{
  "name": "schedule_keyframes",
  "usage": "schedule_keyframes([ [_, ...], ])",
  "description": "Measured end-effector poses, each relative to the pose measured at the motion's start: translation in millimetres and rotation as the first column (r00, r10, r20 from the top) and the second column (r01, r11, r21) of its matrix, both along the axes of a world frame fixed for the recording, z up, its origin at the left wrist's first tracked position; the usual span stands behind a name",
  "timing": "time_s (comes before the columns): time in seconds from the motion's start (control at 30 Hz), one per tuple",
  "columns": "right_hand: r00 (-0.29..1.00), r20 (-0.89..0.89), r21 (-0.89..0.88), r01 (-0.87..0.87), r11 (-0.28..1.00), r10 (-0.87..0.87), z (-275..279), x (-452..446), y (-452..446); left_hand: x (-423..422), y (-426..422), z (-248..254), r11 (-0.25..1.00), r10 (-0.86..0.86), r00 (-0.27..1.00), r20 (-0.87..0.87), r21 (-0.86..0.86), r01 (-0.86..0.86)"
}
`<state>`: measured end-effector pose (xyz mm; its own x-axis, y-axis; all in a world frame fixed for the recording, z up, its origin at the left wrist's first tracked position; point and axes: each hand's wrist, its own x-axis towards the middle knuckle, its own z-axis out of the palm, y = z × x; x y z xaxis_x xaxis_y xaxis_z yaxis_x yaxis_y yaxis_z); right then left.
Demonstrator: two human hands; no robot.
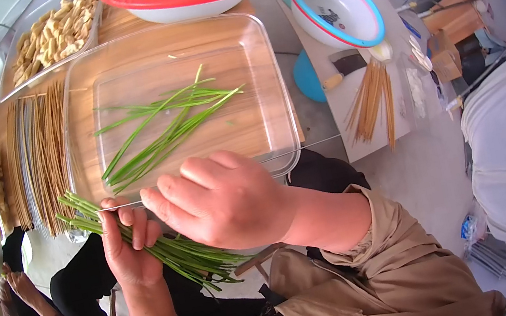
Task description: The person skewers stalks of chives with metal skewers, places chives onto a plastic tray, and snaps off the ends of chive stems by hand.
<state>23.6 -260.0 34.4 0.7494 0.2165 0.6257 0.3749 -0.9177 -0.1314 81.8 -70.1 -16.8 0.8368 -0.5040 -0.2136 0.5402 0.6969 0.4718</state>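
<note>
My left hand [131, 247] is closed around a bunch of green chives [200, 259], whose cut ends stick out past the fingers to the upper left. A thin, pale skewer [121, 206] runs level from the left fingertips to my right hand [223, 200], which is closed on its other end. How the skewer meets the stalks is hard to make out. Just beyond my hands, a clear plastic tray [248, 133] holds several loose chives [170, 132]. Left of the tray lies a row of long thin skewers [40, 158], mostly brown with some grey.
A red-rimmed basin [191, 1] of chives stands behind the tray. Beige food pieces [55, 32] fill a clear box at back left. On the right are a blue-rimmed basin [335, 8], a cleaver [348, 64] and fanned wooden sticks [373, 99]. Another person's hands [18, 284] show lower left.
</note>
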Motion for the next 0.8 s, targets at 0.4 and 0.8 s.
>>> schedule_keyframes([
  [0.4,0.997,-0.059,0.146,-0.034,0.989,0.043,-2,12,-22,-10,-14,14,0.953,-0.099,0.974,0.201,0.302,0.035],
  [0.8,0.963,-0.238,0.426,-0.013,0.905,0.126,5,13,-6,-23,-27,11,0.836,-0.441,0.880,0.175,0.436,0.332],
])
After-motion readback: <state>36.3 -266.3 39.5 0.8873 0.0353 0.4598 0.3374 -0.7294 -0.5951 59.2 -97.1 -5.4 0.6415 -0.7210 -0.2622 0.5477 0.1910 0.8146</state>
